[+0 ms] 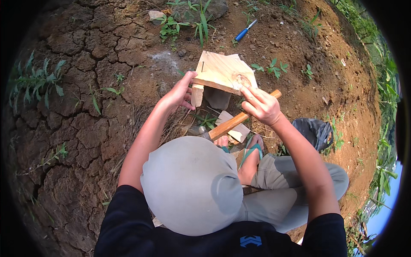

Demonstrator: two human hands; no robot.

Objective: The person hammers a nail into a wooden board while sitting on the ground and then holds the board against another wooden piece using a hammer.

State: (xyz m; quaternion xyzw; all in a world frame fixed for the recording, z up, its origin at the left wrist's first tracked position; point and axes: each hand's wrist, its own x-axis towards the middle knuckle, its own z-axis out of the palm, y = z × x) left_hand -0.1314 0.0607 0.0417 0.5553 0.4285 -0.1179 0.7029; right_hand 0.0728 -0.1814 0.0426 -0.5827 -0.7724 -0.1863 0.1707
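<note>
A pale wooden board (222, 70) lies slanted on top of smaller wood pieces, one of them a short wooden leg (197, 95) under its left corner. An upright nail (203, 66) sticks out of the board near that corner. My left hand (182, 92) is closed around the corner, gripping board and leg together. In my right hand (262, 105) is a hammer (231, 126), its wooden handle crossing the palm and its metal head hanging down by my raised knee. The fingertips of this hand rest against the board's near right edge, by a dark knot.
A blue-handled chisel (245, 31) lies on the soil beyond the board. Below the board are a grey block (217, 98) and a wood offcut (235, 124) near my sandalled foot (250, 160). A black plastic bag (314, 132) sits at right; a large rock (201, 10) stands far off.
</note>
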